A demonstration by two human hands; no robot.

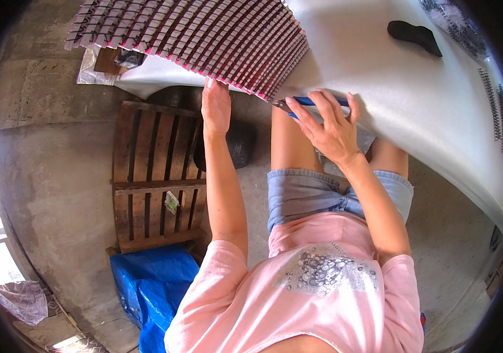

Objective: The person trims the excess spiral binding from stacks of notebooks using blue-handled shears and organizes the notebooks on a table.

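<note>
A flexible woven mat (pixel 198 38) of small pale pieces in rows with dark strands, pink along its near edge, lies across the top of the view. My left hand (pixel 216 109) grips its near edge; the fingers are partly hidden beneath it. Blue-handled pliers (pixel 304 101) are in my right hand (pixel 331 129), with fingers wrapped loosely round the handles. Their jaws are at the mat's near right corner; whether they bite on a strand is too small to tell. Under the mat is a table with a whitish cover (pixel 357 47).
On the table's right lie a black elongated object (pixel 414 36) and dark spiral coils (pixel 492 106). A wooden pallet-like rack (pixel 160 187) stands at my left, with a blue plastic sheet (pixel 157 279) beside it. A dark rounded object (pixel 234 144) sits under the table.
</note>
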